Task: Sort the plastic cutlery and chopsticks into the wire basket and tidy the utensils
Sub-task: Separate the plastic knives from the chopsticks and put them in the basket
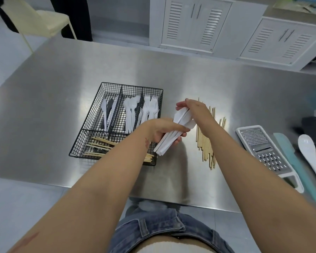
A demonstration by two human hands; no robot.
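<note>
Holding a bundle of white plastic spoons (181,118) over the bench (171,73), just right of the wire basket (131,85). My left hand (161,128) has its fingers curled round the handles, and my right hand (195,110) pinches the bowl ends from above. The basket's back slots hold knives (106,114), sorted spoons (130,114) and forks (150,106), with boxed chopsticks (98,143) across the front. Loose chopsticks (206,148) lie on the bench under my right wrist. Further right sit a grater (259,143), a teal spatula (295,165) and a white ladle-type spoon (308,152).
</note>
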